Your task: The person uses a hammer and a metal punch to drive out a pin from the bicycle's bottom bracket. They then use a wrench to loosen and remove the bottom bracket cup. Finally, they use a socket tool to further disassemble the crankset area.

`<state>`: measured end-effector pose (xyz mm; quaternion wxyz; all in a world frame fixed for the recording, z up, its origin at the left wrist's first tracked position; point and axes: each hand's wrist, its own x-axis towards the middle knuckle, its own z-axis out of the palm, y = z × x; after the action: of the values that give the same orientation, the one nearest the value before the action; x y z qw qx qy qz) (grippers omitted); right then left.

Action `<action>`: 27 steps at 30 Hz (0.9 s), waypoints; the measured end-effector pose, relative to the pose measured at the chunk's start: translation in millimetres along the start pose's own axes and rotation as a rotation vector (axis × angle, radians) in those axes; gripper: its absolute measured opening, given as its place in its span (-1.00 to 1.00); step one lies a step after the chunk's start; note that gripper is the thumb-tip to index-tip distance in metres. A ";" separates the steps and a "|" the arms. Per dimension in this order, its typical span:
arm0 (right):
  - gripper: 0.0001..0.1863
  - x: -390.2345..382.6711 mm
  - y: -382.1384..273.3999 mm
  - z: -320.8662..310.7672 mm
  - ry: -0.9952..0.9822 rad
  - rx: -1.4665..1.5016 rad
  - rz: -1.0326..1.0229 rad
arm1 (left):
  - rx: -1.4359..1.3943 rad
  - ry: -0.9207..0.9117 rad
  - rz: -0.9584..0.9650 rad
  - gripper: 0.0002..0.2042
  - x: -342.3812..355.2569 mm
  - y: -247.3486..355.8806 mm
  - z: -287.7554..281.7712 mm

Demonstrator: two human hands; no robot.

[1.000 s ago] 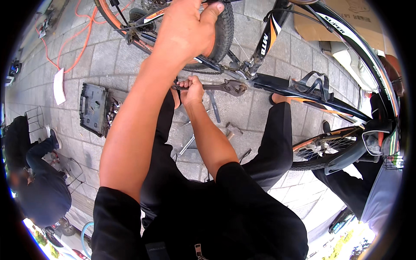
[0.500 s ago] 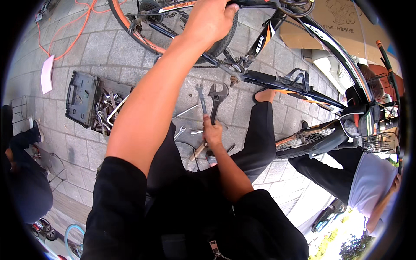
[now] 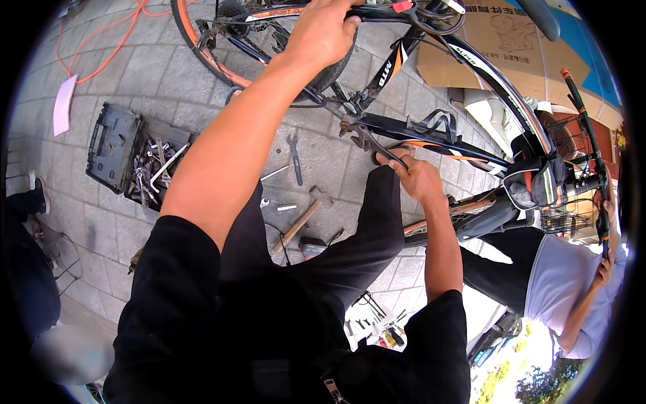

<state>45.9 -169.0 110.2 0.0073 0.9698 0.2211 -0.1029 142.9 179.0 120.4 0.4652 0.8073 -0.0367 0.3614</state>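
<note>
My left hand (image 3: 321,32) is closed around a black tube at the rear of the bicycle frame (image 3: 387,66); its fingertips are partly hidden at the picture's top. My right hand (image 3: 420,180) grips the handle of a dark adjustable wrench (image 3: 381,149). The wrench's jaws lie at a rusty brown stub (image 3: 346,126) by the bicycle's crank; I cannot tell whether they fit around it. An open-end wrench (image 3: 295,161), a hammer (image 3: 301,222) and a small socket (image 3: 286,207) lie on the paving between my legs and the bicycle.
An open black toolbox (image 3: 114,145) full of tools is at the left. An orange cable (image 3: 111,57) and a pink strip (image 3: 64,106) lie beyond it. A large cardboard box (image 3: 484,47) stands behind the bicycle. Another person (image 3: 568,283) is at the right, near the handlebar.
My right hand has moved right and forward, lifting the adjustable wrench off the paving area to the crank. The open-end wrench stays on the ground. My left hand keeps its hold.
</note>
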 end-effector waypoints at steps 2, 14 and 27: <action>-0.52 11.4 12.2 11.9 0.032 -0.036 -0.029 | 0.000 0.005 -0.016 -0.69 0.1 -0.6 0.7; -0.48 38.3 15.3 27.8 -0.073 -0.133 -0.047 | 0.028 0.003 -0.051 -0.73 -3.6 1.4 11.1; -0.43 45.8 -23.4 328.3 -0.038 0.224 0.386 | 0.098 -0.013 -0.073 -0.76 5.5 3.0 6.6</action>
<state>11.7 -148.0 -219.6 -0.0765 0.9868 0.0184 -0.1418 149.4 173.7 124.0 0.4377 0.8322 0.0074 0.3404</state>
